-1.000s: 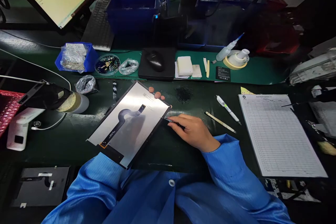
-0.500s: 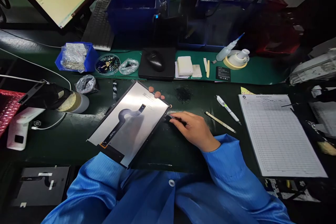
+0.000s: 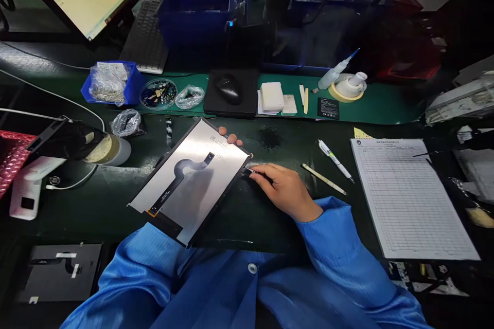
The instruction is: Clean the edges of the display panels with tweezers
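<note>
A tablet-sized display panel point(image 3: 208, 185), its silvery back facing me, is held tilted above the dark bench. A black flex cable point(image 3: 178, 177) curves across that back. My left hand point(image 3: 231, 139) grips the panel from beneath; only its fingertips show past the upper right edge, the rest being hidden. Against the panel's right edge, near the corner, is the tip of a pair of tweezers point(image 3: 250, 169). My right hand point(image 3: 287, 190) is closed round these tweezers, which its fingers mostly cover. Whether the tip grips anything is too small to tell.
Beyond the panel lies a pile of black scraps point(image 3: 269, 138). A pen point(image 3: 335, 160), a thin stick point(image 3: 323, 179) and a ruled form point(image 3: 409, 200) are on the right. Another panel point(image 3: 62, 272) rests lower left. A mouse point(image 3: 228, 89) and small containers line the green shelf.
Almost nothing differs. My right hand and sleeve have shifted very slightly left, with the tweezers still at the panel's edge. The panel stays in place.
</note>
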Demonstrator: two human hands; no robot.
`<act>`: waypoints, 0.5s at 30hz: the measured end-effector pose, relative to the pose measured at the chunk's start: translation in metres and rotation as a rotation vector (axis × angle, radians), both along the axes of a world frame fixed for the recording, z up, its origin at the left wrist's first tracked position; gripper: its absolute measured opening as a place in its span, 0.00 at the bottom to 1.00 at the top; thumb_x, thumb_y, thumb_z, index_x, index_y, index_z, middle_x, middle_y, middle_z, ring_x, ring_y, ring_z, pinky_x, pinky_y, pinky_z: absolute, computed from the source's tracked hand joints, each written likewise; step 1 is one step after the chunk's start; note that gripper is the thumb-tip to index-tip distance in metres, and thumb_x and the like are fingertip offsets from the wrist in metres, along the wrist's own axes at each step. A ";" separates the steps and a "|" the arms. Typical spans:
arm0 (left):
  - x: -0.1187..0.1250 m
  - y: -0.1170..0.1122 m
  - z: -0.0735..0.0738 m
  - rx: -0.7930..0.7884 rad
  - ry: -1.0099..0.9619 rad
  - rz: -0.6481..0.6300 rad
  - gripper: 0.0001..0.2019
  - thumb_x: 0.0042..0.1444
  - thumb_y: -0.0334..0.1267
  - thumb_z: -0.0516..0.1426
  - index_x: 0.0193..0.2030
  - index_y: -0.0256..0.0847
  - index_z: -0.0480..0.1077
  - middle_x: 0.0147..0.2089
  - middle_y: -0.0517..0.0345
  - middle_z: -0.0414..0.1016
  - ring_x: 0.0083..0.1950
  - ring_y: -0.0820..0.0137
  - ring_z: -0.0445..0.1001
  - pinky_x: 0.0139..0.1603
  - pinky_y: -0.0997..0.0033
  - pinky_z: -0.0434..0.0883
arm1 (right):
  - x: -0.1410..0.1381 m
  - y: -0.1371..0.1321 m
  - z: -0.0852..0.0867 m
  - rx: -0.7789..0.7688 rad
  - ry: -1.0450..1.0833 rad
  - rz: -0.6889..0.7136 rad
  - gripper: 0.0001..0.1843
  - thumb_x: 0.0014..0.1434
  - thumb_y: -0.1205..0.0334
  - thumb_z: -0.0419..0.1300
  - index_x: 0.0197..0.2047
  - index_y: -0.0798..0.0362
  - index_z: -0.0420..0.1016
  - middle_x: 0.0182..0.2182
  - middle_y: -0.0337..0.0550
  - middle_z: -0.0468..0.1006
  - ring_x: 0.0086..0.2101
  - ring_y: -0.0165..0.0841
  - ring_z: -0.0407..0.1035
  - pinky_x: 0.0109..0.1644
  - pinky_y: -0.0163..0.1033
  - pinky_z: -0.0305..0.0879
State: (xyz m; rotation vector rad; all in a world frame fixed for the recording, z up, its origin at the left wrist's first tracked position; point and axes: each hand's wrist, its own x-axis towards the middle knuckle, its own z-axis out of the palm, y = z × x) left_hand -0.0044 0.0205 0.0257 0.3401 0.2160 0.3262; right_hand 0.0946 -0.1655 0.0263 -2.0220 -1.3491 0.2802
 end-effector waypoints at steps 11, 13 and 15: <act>0.000 -0.003 -0.002 0.010 -0.022 0.032 0.18 0.56 0.52 0.60 0.47 0.42 0.69 0.42 0.53 0.70 0.46 0.63 0.73 0.53 0.54 0.75 | 0.000 -0.001 -0.001 0.005 0.040 -0.019 0.10 0.69 0.57 0.61 0.49 0.47 0.82 0.42 0.43 0.87 0.41 0.40 0.81 0.46 0.44 0.77; -0.002 -0.003 0.001 0.024 -0.016 0.018 0.16 0.59 0.49 0.59 0.48 0.42 0.70 0.44 0.52 0.70 0.48 0.63 0.72 0.55 0.51 0.74 | 0.000 0.000 -0.001 -0.017 0.003 0.006 0.11 0.71 0.58 0.58 0.48 0.47 0.82 0.43 0.44 0.87 0.42 0.41 0.81 0.46 0.45 0.77; -0.004 -0.003 0.003 0.029 -0.018 0.016 0.15 0.60 0.48 0.59 0.48 0.42 0.70 0.44 0.52 0.70 0.49 0.62 0.72 0.55 0.50 0.74 | 0.001 0.000 -0.001 -0.038 -0.014 0.023 0.13 0.72 0.58 0.56 0.48 0.47 0.83 0.42 0.44 0.87 0.41 0.40 0.81 0.45 0.45 0.77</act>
